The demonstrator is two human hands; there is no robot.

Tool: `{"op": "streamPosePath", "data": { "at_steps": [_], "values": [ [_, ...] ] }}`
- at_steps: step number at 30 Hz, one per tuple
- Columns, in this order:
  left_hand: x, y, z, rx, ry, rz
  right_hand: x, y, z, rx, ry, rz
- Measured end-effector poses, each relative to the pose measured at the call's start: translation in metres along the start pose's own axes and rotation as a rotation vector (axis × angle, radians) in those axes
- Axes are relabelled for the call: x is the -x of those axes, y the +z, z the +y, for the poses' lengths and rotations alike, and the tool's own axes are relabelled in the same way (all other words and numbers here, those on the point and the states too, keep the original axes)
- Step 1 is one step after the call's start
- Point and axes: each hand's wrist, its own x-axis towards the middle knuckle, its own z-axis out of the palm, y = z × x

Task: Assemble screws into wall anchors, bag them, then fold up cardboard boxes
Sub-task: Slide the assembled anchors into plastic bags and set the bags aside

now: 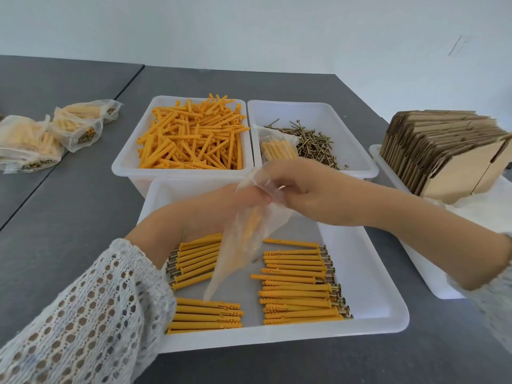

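In the head view, at frame centre, the left hand [221, 209] and the right hand [313, 195] both pinched the mouth of a thin clear plastic bag [243, 239], fingers curled on the film. The bag hung over the shallow white plastic tray [368, 273] of orange anchors with screws fitted [299, 286]; something orange seemed to sit inside it. I judged the flimsy mouth could slip or close, spilling pieces onto the tidy rows below and scattering them.

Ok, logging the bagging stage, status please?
Both hands, left and right, pinch the clear bag at its mouth. Bag hangs over the front tray of assembled anchors. Nothing in the way.
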Motion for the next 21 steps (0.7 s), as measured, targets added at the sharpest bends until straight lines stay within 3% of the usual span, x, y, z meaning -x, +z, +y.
{"op": "streamPosePath", "data": {
  "at_steps": [3, 7, 9, 12, 14, 16, 21],
  "values": [
    [0.003, -0.001, 0.002, 0.194, 0.047, -0.105, 0.004, -0.006, 0.007, -0.167, 0.064, 0.150],
    [0.003, -0.002, 0.000, 0.247, -0.095, -0.036, 0.010, -0.004, 0.025, -0.074, 0.205, 0.403],
    [0.003, -0.003, -0.001, 0.247, -0.137, -0.030, 0.014, 0.001, 0.034, 0.012, 0.315, 0.308],
    [0.004, -0.005, -0.001, 0.277, -0.181, -0.036, 0.021, 0.018, 0.043, 0.198, 0.474, -0.128],
    [0.004, -0.006, -0.001, 0.272, -0.200, -0.030, 0.026, 0.034, 0.047, 0.475, 0.458, -0.387],
    [0.004, -0.005, -0.002, 0.252, -0.207, -0.016, 0.027, 0.052, 0.049, 0.661, 0.402, -0.438],
    [0.004, -0.005, -0.004, 0.230, -0.226, -0.003, 0.028, 0.063, 0.053, 0.633, 0.375, -0.404]
  ]
}}
